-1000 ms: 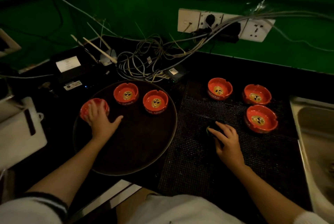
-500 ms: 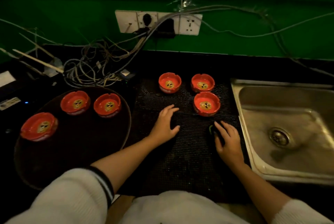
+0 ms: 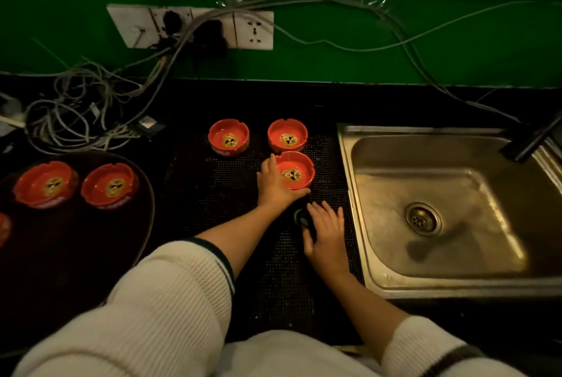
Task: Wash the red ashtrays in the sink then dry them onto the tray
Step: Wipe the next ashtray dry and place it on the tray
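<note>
A: What is the person doing now?

B: The left hand (image 3: 275, 186) is taking the nearest red ashtray (image 3: 295, 170) on the black mat (image 3: 213, 194). The fingers are lying along its left wall and the thumb is passing under its near edge, so the hand is closing around it. The ashtray is sitting on the mat, not lifted.

A: And the other hand?

B: The right hand (image 3: 327, 232) is resting with spread fingers on a small dark thing (image 3: 301, 218), maybe a scrubber, I cannot tell. The fingers are not curling around it.

A: Where are the other ashtrays?

B: 2 more ashtrays are waiting at the back of the mat, one on the left (image 3: 228, 138) and one on the right (image 3: 287, 136), which is just behind the gripped ashtray. On the round tray (image 3: 133, 224) at the left, 2 are showing fully, (image 3: 45, 183) and (image 3: 110, 185), and 1 more (image 3: 4, 229) is only peeking at the picture edge.

A: How should this step be done well, in your opinion?

B: I am thinking the hand should lift straight up first, because the back right ashtray is standing very close and a sideways pull could knock it. The wall looks smooth and possibly wet, so a firm hold with the thumb under the edge is better. Then it is going right, over the rim into the sink (image 3: 346, 163), which is just beside the mat
</note>
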`<action>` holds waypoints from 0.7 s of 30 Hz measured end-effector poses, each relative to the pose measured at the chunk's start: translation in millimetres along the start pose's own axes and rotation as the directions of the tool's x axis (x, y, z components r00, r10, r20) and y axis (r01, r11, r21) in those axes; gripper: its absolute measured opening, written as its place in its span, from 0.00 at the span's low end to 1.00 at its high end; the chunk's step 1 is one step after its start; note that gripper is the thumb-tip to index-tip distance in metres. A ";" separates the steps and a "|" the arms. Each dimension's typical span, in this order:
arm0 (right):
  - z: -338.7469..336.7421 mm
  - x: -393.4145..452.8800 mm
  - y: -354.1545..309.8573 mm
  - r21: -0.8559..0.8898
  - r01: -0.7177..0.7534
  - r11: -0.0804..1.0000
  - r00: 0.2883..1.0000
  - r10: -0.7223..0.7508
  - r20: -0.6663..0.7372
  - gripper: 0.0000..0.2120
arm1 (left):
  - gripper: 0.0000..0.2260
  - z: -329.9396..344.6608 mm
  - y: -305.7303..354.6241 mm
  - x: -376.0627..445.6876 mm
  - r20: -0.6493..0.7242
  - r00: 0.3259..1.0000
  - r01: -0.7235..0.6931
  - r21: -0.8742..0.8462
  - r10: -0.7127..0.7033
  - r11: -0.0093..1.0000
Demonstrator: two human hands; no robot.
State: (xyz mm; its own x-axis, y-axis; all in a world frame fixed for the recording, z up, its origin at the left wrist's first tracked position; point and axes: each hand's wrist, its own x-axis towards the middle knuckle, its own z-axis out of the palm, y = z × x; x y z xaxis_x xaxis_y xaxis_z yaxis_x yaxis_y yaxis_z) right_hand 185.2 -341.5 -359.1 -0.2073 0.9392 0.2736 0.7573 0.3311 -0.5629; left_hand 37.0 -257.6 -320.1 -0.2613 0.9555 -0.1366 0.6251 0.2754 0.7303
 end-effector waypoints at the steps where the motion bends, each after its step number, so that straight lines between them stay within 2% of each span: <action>1: 0.1 0.4 0.0 -0.002 -0.001 1.000 1.000 0.001 0.001 0.25 | 0.56 0.4 -2.5 1.2 -0.023 1.000 0.010 -0.024 -0.010 1.000; 4: 0.3 0.2 0.9 -0.006 0.006 1.000 1.000 -0.006 0.006 0.24 | 0.52 -3.9 -11.4 -2.1 -0.046 0.999 -0.002 -0.067 -0.001 0.998; 10: 1.3 0.8 2.6 -0.027 0.011 1.000 1.000 -0.010 0.025 0.23 | 0.51 -35.3 -40.6 -29.3 -0.030 0.998 -0.060 -0.051 0.058 0.997; 17: -1.7 1.1 1.7 -0.021 0.045 0.999 0.999 -0.045 0.015 0.19 | 0.52 -75.4 -79.5 -86.2 0.044 0.994 -0.101 -0.036 0.103 0.994; 21: -5.3 -0.1 -1.5 -0.025 0.061 0.998 0.998 -0.060 0.026 0.21 | 0.53 -89.0 -98.1 -121.2 0.113 0.983 -0.143 -0.049 0.147 0.989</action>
State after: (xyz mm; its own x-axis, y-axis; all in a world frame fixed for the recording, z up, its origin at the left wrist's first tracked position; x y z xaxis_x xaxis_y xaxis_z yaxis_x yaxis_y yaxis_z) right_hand 187.4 -342.6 -354.2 -0.2687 0.9196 0.2867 0.7584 0.3854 -0.5256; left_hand -58.1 -409.7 -315.6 -0.0813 0.9914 -0.1026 0.6195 0.1309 0.7740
